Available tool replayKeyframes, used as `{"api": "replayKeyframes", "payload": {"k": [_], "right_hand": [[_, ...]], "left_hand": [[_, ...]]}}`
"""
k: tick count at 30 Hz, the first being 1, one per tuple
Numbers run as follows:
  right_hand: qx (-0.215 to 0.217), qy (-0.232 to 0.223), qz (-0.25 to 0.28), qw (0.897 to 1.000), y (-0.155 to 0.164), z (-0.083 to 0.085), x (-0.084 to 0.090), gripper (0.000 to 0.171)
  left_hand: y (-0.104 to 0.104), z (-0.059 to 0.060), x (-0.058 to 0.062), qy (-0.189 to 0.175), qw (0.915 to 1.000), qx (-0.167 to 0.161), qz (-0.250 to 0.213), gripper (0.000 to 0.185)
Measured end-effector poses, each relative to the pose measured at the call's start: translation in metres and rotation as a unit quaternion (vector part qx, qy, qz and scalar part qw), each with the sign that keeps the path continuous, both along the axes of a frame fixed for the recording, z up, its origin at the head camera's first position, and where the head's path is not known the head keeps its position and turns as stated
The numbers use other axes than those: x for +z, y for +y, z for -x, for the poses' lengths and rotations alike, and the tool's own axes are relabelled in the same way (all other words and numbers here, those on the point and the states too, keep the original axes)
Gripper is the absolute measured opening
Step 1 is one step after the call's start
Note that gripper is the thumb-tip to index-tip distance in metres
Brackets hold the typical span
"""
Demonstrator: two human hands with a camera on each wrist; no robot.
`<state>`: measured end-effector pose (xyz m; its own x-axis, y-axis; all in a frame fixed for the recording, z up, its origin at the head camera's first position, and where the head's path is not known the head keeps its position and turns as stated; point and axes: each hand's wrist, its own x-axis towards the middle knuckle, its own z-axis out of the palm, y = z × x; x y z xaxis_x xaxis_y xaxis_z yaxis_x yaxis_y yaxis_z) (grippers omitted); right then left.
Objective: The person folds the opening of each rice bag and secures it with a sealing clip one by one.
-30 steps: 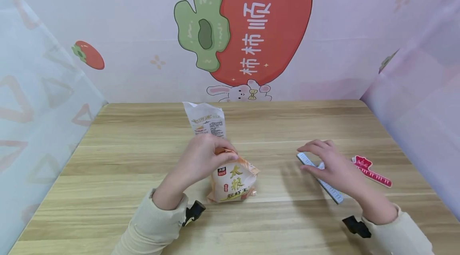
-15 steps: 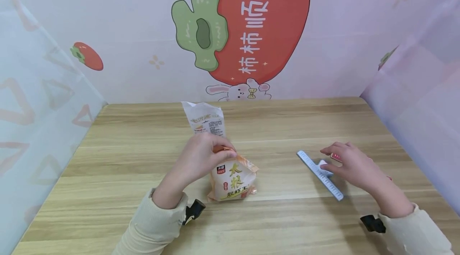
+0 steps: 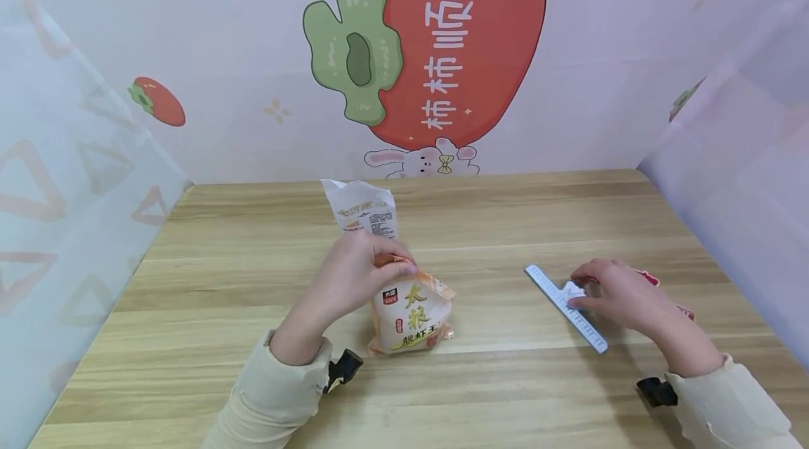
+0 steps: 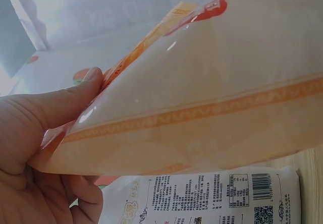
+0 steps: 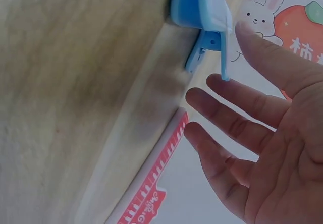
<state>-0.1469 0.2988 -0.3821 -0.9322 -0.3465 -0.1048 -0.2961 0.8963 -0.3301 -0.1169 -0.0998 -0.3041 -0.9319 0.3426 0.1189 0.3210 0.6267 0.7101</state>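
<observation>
In the head view my left hand point(image 3: 357, 277) pinches the top edge of a white and orange rice bag point(image 3: 413, 315), which stands on the table. The left wrist view shows the thumb on the gathered film of this rice bag point(image 4: 202, 98), with fingers beneath. At the right, my right hand point(image 3: 622, 298) is at the small handle of a long light-blue bag clip point(image 3: 565, 308). In the right wrist view its fingers are spread and loosely bent near the blue clip handle point(image 5: 212, 42); the thumb tip is close to it, with no firm grip visible.
A white printed packet point(image 3: 363, 206) stands behind the rice bag, partly hidden by my left hand. A red bag clip with a piano-key pattern point(image 5: 151, 178) lies beyond my right hand. Printed cloth walls point(image 3: 240, 83) enclose the wooden table point(image 3: 221, 294) at back and sides.
My right hand has moved right from above the blue clip's far end to its handle, now covering most of the red clip. The left hand keeps holding the rice bag in place.
</observation>
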Motion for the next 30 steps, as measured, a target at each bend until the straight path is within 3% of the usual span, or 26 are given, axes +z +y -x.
{"api": "replayKeyframes", "payload": {"k": [8,16,24,30], "right_hand": [[-0.013,-0.033,0.009,0.999,-0.001,0.004,-0.0041,0.036],[-0.012,-0.034,0.046,0.998,-0.0019,0.0038,-0.0071,0.026],[-0.013,-0.039,0.054,0.998,-0.0074,0.0042,-0.0004,0.042],[-0.006,-0.036,0.054,0.998,-0.0088,0.0037,0.0026,0.028]], "left_hand": [[-0.0009,0.0016,-0.0003,0.005,0.9999,-0.009,0.004,0.004],[-0.0007,0.0013,0.0016,-0.009,0.9999,-0.012,-0.001,0.007],[-0.0019,0.001,0.0018,-0.007,0.9999,-0.013,0.001,0.005],[-0.0031,0.0012,0.0016,-0.01,0.9998,-0.015,0.001,0.006]]}}
